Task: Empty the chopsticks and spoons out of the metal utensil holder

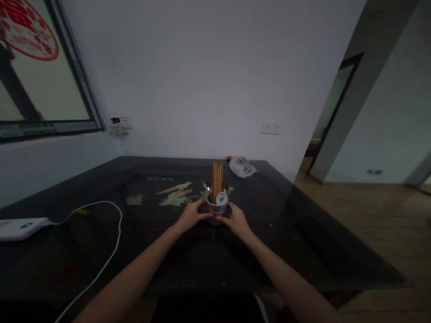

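Observation:
A light-coloured utensil cup (217, 208) stands upright on the dark table, held between both my hands. My left hand (192, 214) curves round its left side, thumb across the front. On the opposite side my right hand (236, 219) grips it the same way. Several wooden chopsticks (217, 179) rise out of the cup. A metal spoon (207, 184) leans to the left in it, and another spoon (225, 185) leans right. At the front of the rim shows a white round piece with a blue mark (221, 198), perhaps a ceramic spoon.
The dark glossy table (188, 260) has a bird-and-flower picture on its top. A crumpled clear plastic bag (242, 167) lies at the far edge. To the left, a white device (23, 229) trails a white cable (118, 237). A dark flat object (325, 244) lies at right.

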`<state>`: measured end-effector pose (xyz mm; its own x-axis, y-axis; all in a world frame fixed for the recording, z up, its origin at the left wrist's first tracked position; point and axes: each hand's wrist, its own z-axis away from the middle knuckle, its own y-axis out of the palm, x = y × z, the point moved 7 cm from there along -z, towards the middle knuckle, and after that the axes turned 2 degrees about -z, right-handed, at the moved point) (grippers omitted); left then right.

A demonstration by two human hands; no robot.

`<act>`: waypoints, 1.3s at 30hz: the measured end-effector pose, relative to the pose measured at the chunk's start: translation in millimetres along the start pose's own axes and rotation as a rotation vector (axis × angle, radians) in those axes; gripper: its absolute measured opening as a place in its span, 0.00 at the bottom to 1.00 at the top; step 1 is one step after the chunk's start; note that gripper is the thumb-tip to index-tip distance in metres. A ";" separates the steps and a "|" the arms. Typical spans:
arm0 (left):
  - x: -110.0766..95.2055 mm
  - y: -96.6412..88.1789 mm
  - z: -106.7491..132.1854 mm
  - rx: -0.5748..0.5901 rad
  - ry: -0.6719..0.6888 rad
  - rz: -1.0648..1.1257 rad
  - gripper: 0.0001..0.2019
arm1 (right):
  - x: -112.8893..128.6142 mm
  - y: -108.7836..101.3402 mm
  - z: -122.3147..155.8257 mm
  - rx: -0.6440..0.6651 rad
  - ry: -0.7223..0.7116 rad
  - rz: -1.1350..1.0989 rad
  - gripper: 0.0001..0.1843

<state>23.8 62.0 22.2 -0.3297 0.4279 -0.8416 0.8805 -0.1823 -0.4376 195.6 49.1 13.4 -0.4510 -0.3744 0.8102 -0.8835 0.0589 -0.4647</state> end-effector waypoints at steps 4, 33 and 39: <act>-0.3 0.2 -0.8 0.022 0.012 0.006 0.23 | -0.9 1.0 -0.1 -0.002 0.001 -0.023 0.28; -2.7 -5.1 -4.6 0.040 0.039 0.013 0.32 | 2.6 -14.1 -9.3 0.061 -0.016 -0.215 0.38; -9.2 -12.9 -5.2 0.005 0.027 0.053 0.30 | 15.0 -57.4 -14.8 -0.199 -0.039 -0.262 0.25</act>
<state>17.3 65.0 37.2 -0.2729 0.4415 -0.8548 0.8948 -0.2100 -0.3941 237.6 53.9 57.5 -0.2030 -0.4354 0.8770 -0.9780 0.1342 -0.1597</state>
